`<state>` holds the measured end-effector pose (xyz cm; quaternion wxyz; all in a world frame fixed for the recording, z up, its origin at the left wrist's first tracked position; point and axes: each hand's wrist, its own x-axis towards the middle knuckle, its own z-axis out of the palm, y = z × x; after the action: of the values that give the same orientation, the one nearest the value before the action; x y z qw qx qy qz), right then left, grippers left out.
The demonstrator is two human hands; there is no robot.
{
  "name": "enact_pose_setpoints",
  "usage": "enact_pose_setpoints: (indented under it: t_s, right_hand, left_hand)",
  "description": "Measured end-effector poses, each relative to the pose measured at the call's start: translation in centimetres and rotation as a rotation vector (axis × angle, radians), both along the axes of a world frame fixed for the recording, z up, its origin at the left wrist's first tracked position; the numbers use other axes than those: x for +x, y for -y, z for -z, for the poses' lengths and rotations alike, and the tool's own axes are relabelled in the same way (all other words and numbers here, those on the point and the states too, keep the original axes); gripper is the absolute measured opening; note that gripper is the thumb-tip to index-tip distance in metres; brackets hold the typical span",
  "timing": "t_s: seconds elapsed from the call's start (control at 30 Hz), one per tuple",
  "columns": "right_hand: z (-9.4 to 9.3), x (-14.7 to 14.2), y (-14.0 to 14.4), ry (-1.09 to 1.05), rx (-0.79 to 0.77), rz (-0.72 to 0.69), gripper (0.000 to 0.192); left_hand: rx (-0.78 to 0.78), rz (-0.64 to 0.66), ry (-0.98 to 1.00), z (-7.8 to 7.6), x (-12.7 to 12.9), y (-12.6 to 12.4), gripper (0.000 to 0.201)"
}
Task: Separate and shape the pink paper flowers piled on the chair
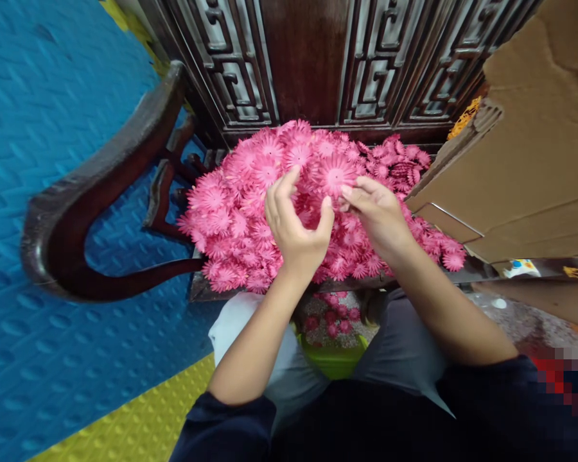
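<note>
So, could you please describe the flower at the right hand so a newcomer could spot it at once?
Below the dark wooden panels lies a heap of pink flowers. Near its middle, left of the right hand, is the flower. Unlike its neighbours, it is pinched at its edge by that hand's fingers.

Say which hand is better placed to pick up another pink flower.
Probably the left hand: it is open above the flower heap, apparently holding nothing, while the right hand seems to pinch a large flower by its edge.
</note>
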<state>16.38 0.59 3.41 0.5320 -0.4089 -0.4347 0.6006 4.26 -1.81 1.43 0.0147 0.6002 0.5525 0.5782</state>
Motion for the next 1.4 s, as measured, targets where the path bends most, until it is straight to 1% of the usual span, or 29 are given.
enact_pose_setpoints:
  t_s: [0.03, 0.07, 0.13, 0.2, 0.33, 0.43, 0.5, 0.63, 0.7, 0.77, 0.87, 0.97, 1.1, 1.23, 1.33, 1.4]
  right_hand:
    - [-0.1, 0.1, -0.1, 0.026, 0.017, 0.056, 0.021]
    - [-0.1, 0.2, -0.2, 0.055, 0.04, 0.082, 0.021]
    - [-0.2, 0.4, -0.2, 0.103, 0.084, 0.048, 0.016]
    - [-0.2, 0.6, -0.1, 0.113, 0.116, -0.024, 0.013]
    - [0.3, 1.0, -0.1, 0.039, 0.084, -0.062, 0.011]
    - [0.6, 1.1, -0.2, 0.026, 0.06, -0.076, 0.023]
    - [0.6, 1.1, -0.3, 0.028, 0.063, -0.07, 0.026]
    - [0.3, 0.8, -0.3, 0.004, 0.067, -0.028, 0.02]
    - [0.3, 0.6, -0.2, 0.027, 0.068, -0.007, 0.016]
    - [0.4, 0.5, -0.1, 0.077, 0.083, 0.045, 0.013]
    - [0.6, 0.5, 0.1, 0.165, 0.14, 0.1, 0.009]
    - [0.6, 0.6, 0.3, 0.244, 0.214, 0.087, 0.009]
    - [0.3, 0.8, 0.3, 0.339, 0.317, 0.068, 0.008]
    - [0.2, 1.1, 0.2, 0.375, 0.411, 0.052, 0.007]
    - [0.4, 1.2, 0.1, 0.384, 0.478, 0.042, 0.009]
    - [0.4, 1.2, 0.1, 0.381, 0.495, 0.031, 0.011]
  left_hand:
    - [0.028, -0.012, -0.068, -0.1, -0.1, 0.0, 0.037]
    - [0.056, -0.017, -0.144, -0.1, -0.1, -0.1, 0.03]
    - [0.087, -0.01, -0.263, -0.1, -0.2, -0.2, 0.018]
    - [0.076, 0.006, -0.295, -0.1, -0.3, -0.4, 0.017]
    - [0.032, 0.076, -0.217, 0.1, -0.4, -0.6, 0.02]
    - [0.032, 0.092, -0.16, 0.1, -0.4, -0.6, 0.02]
    - [0.032, 0.094, -0.123, 0.0, -0.3, -0.5, 0.019]
    - [0.014, 0.11, -0.088, 0.0, -0.2, -0.3, 0.018]
    - [-0.019, 0.137, -0.057, 0.0, -0.2, -0.3, 0.018]
    - [-0.046, 0.168, -0.017, 0.1, -0.2, -0.3, 0.018]
    - [-0.047, 0.178, 0.038, 0.2, -0.2, -0.4, 0.017]
    - [-0.04, 0.181, 0.113, 0.1, -0.1, -0.5, 0.013]
    - [-0.096, 0.237, 0.298, 0.1, -0.1, -0.6, 0.008]
    - [-0.158, 0.292, 0.425, 0.3, -0.2, -0.8, 0.009]
    - [-0.182, 0.327, 0.454, 0.5, -0.2, -0.9, 0.009]
    - [-0.188, 0.341, 0.46, 0.6, -0.3, -0.9, 0.008]
